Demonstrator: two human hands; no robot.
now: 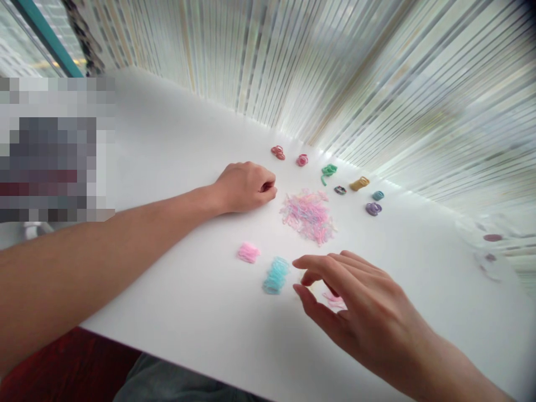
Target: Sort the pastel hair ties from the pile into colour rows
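1. Left hand point(245, 187) curled shut, nothing visible in it, beside the mixed heap of rubber bands point(307, 216) on the table point(176, 139).
2. Right hand point(349, 296) open, empty, fingers spread above pale pink bands point(335, 303).
3. Single-colour piles point(276, 275) ring the heap; much remains unsorted.

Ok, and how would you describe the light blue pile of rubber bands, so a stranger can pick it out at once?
On the white table, find the loose mixed heap of pastel rubber bands at the centre. Just below that heap, beside the person's right hand, lies a long pile of light blue bands; the shorter pile next to it is pink.
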